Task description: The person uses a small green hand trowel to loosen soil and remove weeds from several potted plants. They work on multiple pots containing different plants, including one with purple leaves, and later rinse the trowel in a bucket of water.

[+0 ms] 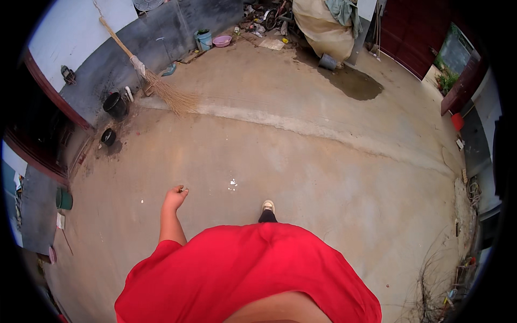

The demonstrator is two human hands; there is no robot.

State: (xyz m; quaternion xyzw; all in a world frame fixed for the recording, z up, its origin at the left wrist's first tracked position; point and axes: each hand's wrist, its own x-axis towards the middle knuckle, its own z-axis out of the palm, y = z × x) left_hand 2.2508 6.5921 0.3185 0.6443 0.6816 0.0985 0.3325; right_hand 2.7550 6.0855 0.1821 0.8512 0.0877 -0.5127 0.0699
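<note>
My left hand [175,197] hangs out over the concrete floor, its arm bare below a red sleeve. The fingers are curled in, and whatever may be between them is too small to make out. On the floor to the right of that hand lie several small white bits [232,185]. My right hand is out of sight, and no right forearm shows past the red shirt [258,264]. One shoe [268,206] shows just ahead of my body.
A long straw broom [169,96] leans at the far left wall, near two black buckets. A blue bucket [203,40] and pink basin [222,41] stand farther back. A puddle [358,83] spreads by a covered heap [326,29]. Dry twigs [425,282] lie at the near right.
</note>
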